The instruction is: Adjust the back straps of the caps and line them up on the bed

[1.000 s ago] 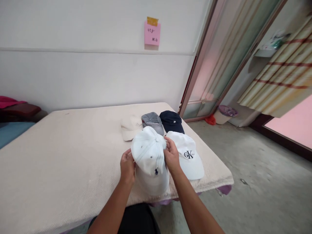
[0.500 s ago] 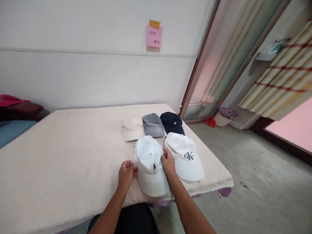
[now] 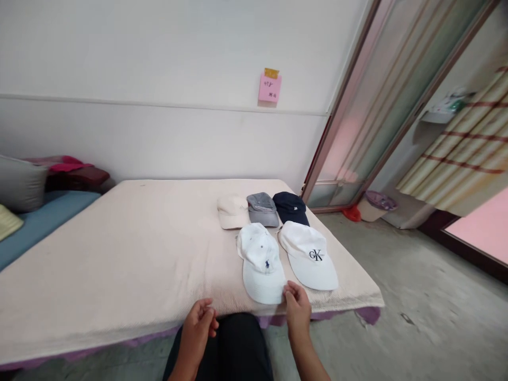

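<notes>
A white baseball cap (image 3: 260, 256) with a small dark horse-rider logo lies near the bed's front edge, brim toward me. My right hand (image 3: 298, 306) has its thumb and fingers closed at the right edge of that brim. To the left, my left hand (image 3: 200, 321) hovers by the bed edge above my knees, loosely curled with fingers apart and holding nothing. A white cap with black letters (image 3: 305, 254) lies just right of the first one. Behind them sit a cream cap (image 3: 233, 211), a grey cap (image 3: 262, 209) and a navy cap (image 3: 291, 207) in a row.
The caps lie on a bed with a pale cover (image 3: 151, 254). A pink note (image 3: 270, 89) is taped to the wall. Cushions (image 3: 21, 182) are at the far left. A waste bin (image 3: 373, 205) stands on the floor beyond the bed, near a striped curtain (image 3: 468, 148).
Both hands have drawn back toward me from the sides of the white cap's crown. My right hand is now at its brim; the left is clear of it. The view has shifted left.
</notes>
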`<state>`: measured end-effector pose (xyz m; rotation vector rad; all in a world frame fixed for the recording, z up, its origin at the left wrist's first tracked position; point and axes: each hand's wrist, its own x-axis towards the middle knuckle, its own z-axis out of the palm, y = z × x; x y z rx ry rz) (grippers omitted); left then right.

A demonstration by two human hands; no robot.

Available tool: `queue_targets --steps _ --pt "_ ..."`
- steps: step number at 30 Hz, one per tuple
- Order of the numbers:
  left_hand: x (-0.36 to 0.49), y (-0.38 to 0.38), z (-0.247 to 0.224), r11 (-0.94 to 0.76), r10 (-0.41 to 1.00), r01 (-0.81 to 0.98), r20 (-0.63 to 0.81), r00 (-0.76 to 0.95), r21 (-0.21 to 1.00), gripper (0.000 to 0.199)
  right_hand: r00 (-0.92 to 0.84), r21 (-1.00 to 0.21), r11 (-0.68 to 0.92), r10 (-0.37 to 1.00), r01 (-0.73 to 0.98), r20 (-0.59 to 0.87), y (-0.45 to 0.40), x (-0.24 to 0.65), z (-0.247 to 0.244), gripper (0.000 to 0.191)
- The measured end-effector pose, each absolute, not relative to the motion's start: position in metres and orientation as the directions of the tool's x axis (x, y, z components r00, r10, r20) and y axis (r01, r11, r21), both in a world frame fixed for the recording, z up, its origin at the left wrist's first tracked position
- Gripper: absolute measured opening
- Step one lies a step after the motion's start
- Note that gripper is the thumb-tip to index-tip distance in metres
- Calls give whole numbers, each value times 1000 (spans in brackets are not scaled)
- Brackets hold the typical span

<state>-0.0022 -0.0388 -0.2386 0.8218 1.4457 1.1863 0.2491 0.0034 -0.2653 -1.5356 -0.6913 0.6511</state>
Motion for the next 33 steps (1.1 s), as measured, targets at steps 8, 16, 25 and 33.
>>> queue_targets --steps 8,16,25,33 --pt "-23 -38 -170 205 939 -62 -214 -269 977 65 94 -971 -60 992 -231 -84 -1 158 -170 50" --pt "-58 -41 -34 -291 883 130 318 -346 948 85 38 -838 473 875 -271 482 12 121 -36 80" --pt "-84 -58 -17 -319 864 264 394 -313 910 84 71 -793 595 804 -134 591 -14 104 -7 79" --pt "-96 -71 0 -392 832 244 454 -317 887 86 53 -771 625 780 -122 624 -32 86 11 78"
